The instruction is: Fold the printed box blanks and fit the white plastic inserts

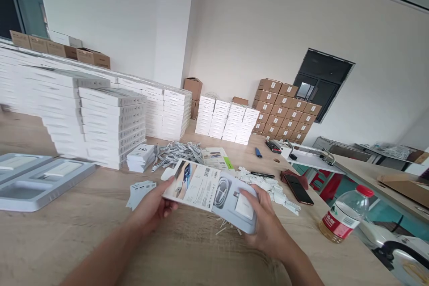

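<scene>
In the head view, the left hand and right hand clamp opposite ends of a printed charger package, held above the wooden table. Its printed face is up, its long axis slanting from upper left to lower right, with white scraps and cables beyond.

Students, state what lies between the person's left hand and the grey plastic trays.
The head view shows loose white card pieces between the left hand and the trays.
</scene>
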`<state>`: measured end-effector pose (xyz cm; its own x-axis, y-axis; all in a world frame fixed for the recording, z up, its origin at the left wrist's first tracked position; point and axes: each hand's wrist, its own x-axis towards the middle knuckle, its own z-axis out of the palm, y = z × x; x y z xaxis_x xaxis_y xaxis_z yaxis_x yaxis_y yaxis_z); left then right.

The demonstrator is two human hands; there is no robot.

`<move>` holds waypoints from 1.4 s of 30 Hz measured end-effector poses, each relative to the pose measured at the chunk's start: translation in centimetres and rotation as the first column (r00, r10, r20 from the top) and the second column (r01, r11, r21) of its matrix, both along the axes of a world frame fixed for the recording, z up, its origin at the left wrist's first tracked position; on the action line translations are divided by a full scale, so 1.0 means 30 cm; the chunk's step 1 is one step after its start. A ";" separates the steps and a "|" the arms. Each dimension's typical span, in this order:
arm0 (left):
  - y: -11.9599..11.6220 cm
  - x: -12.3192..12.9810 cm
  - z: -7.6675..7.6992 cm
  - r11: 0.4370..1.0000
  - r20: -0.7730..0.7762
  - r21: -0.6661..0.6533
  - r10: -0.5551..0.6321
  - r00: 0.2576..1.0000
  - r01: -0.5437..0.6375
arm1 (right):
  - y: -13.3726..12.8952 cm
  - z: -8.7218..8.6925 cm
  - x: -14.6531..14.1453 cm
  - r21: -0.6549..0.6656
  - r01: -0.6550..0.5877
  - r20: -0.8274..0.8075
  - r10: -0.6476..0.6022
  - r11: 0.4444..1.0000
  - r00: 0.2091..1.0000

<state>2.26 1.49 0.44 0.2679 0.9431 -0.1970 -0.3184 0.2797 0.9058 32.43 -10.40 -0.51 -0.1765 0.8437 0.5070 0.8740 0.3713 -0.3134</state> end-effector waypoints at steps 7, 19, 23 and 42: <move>-0.040 0.047 -0.027 0.979 0.055 -0.030 -0.199 0.978 0.201 | -0.011 -0.025 -0.096 -0.053 -0.151 -0.348 0.123 0.987 0.929; -0.170 0.160 -0.053 0.869 0.305 0.013 -0.475 0.825 0.495 | 0.031 -0.023 -0.140 0.001 -0.053 -0.950 0.017 0.999 0.313; -0.165 0.120 -0.025 0.767 0.254 0.172 -0.641 0.724 0.619 | 0.009 0.033 -0.100 0.042 -0.109 -0.962 0.069 0.993 0.263; -0.220 0.115 0.024 0.757 -0.307 0.618 -0.016 0.951 0.212 | -0.047 0.016 -0.123 0.212 -0.124 -0.797 0.245 0.969 0.553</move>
